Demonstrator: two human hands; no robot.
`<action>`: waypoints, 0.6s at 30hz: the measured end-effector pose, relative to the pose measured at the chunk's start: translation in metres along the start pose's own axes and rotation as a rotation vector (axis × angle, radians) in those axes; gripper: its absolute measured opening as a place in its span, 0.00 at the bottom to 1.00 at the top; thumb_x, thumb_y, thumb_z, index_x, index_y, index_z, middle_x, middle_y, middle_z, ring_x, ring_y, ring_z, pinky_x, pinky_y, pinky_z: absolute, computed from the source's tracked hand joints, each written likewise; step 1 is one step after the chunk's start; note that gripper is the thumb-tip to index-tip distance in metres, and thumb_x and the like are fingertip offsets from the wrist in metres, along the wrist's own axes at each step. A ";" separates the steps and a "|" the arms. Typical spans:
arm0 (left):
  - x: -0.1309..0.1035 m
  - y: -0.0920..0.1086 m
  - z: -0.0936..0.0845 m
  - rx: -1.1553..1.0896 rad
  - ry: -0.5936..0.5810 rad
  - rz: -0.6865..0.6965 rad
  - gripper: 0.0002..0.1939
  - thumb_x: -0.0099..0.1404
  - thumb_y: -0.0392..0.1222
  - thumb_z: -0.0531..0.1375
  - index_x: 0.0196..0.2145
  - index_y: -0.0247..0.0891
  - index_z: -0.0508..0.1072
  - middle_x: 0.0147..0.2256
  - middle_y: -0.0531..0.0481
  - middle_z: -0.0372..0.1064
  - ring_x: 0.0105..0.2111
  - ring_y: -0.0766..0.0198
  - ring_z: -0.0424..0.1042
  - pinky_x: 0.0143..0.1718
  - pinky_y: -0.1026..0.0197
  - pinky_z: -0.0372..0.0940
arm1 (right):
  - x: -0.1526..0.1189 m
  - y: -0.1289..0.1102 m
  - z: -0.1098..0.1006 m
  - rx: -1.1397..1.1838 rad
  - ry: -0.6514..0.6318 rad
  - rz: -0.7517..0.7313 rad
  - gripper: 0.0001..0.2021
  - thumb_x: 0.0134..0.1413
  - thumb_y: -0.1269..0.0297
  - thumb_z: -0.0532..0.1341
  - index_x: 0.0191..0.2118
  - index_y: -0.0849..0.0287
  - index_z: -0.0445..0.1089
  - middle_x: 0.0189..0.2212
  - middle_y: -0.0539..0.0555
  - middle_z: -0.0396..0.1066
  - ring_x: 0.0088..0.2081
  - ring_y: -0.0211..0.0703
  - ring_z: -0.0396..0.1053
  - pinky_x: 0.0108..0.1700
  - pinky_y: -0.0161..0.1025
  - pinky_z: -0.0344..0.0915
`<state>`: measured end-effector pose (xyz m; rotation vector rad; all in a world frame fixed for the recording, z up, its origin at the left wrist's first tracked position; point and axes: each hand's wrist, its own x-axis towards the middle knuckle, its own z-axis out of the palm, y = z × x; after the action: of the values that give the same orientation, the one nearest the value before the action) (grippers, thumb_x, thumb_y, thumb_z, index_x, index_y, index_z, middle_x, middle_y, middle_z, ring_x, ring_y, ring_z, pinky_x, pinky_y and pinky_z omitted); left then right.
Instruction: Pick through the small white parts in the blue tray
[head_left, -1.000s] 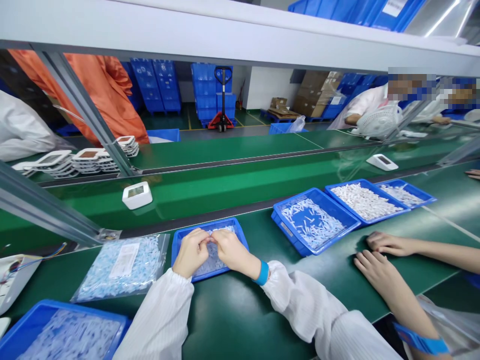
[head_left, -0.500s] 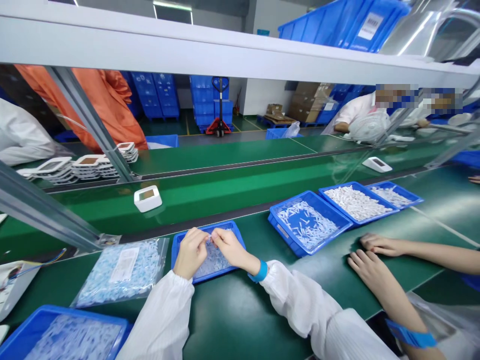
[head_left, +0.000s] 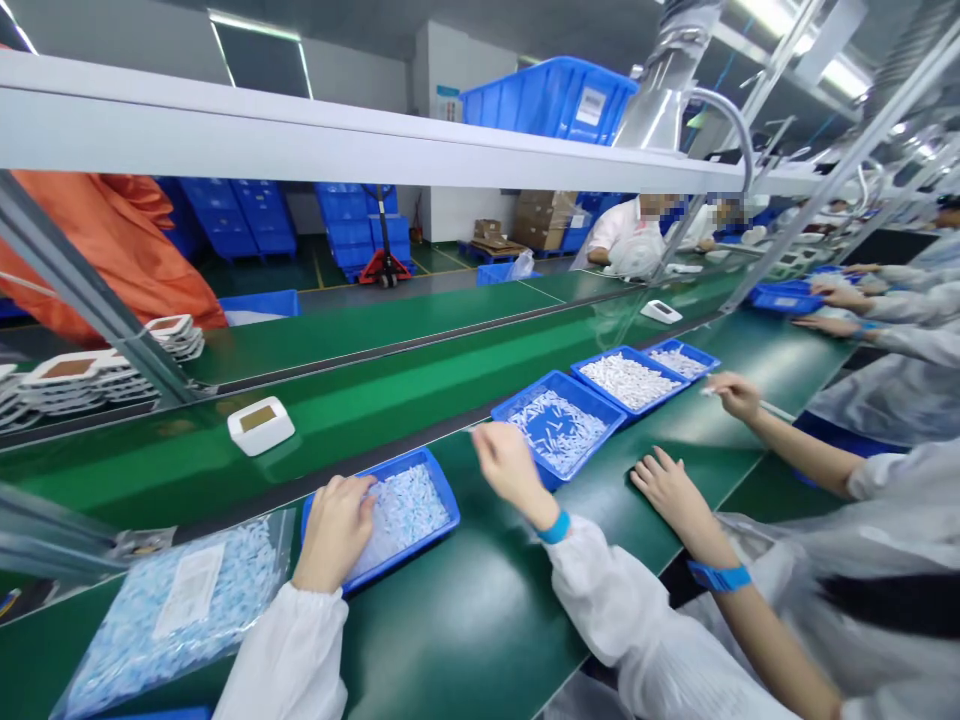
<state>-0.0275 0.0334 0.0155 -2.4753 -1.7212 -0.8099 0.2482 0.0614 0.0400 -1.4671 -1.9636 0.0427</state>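
Note:
My left hand (head_left: 335, 530) rests over the left end of a blue tray (head_left: 442, 500) of small pale blue and white pieces. Its fingers are bent toward the pieces; whether they pinch one is hidden. My right hand (head_left: 512, 468), with a blue wristband, hangs between that tray and a second blue tray (head_left: 581, 468) of white sticks. Its fingertips are pinched together, blurred, with something too small to make out at their tips. Left of my left hand lies a clear bag (head_left: 180, 610) of light blue pieces with a white label.
Two more blue trays hold white parts, one being the middle tray (head_left: 628, 380). A co-worker's hands (head_left: 675, 495) are at the right. A white device (head_left: 260, 425) sits on the green belt. A metal post slants at the left.
My hands have parted: the right moved right toward the tray of white sticks, the left stayed at its tray. The view turned right. One co-worker's hand has lifted and holds a small white piece.

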 end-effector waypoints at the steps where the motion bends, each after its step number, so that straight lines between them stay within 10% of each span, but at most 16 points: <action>1: -0.002 -0.004 -0.004 0.027 -0.029 -0.042 0.13 0.62 0.36 0.52 0.41 0.39 0.72 0.38 0.44 0.73 0.41 0.53 0.67 0.40 0.53 0.57 | -0.005 0.019 -0.012 -0.156 0.044 0.110 0.13 0.62 0.68 0.48 0.34 0.62 0.68 0.33 0.60 0.69 0.39 0.49 0.64 0.45 0.45 0.56; 4: -0.008 -0.014 -0.014 0.075 -0.099 -0.154 0.14 0.60 0.34 0.51 0.39 0.41 0.74 0.36 0.44 0.74 0.41 0.51 0.68 0.39 0.52 0.56 | -0.019 0.065 -0.037 -0.533 0.060 0.395 0.12 0.56 0.70 0.52 0.43 0.67 0.68 0.44 0.70 0.65 0.46 0.59 0.61 0.45 0.53 0.54; 7: -0.012 -0.017 -0.018 0.077 -0.161 -0.239 0.15 0.59 0.32 0.51 0.38 0.41 0.75 0.36 0.42 0.74 0.41 0.50 0.69 0.41 0.49 0.54 | -0.023 0.075 -0.039 -0.573 0.046 0.370 0.17 0.55 0.71 0.52 0.50 0.68 0.66 0.52 0.72 0.59 0.50 0.63 0.58 0.45 0.55 0.55; 13: -0.014 -0.016 0.000 0.041 -0.263 -0.213 0.12 0.54 0.31 0.55 0.35 0.39 0.74 0.38 0.41 0.74 0.43 0.49 0.67 0.44 0.46 0.49 | -0.008 -0.016 0.013 0.075 -0.319 -0.277 0.12 0.60 0.70 0.51 0.40 0.59 0.71 0.37 0.57 0.71 0.42 0.44 0.65 0.46 0.43 0.54; 18: -0.013 -0.018 0.011 0.045 -0.254 -0.160 0.11 0.51 0.28 0.53 0.27 0.37 0.72 0.32 0.43 0.73 0.38 0.52 0.67 0.43 0.46 0.49 | 0.000 -0.068 0.065 -0.039 -0.581 -0.442 0.07 0.49 0.77 0.56 0.24 0.63 0.67 0.25 0.54 0.68 0.33 0.43 0.64 0.44 0.44 0.49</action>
<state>-0.0422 0.0327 -0.0039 -2.5283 -2.0146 -0.4739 0.1565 0.0599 0.0177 -1.0812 -2.7346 0.2606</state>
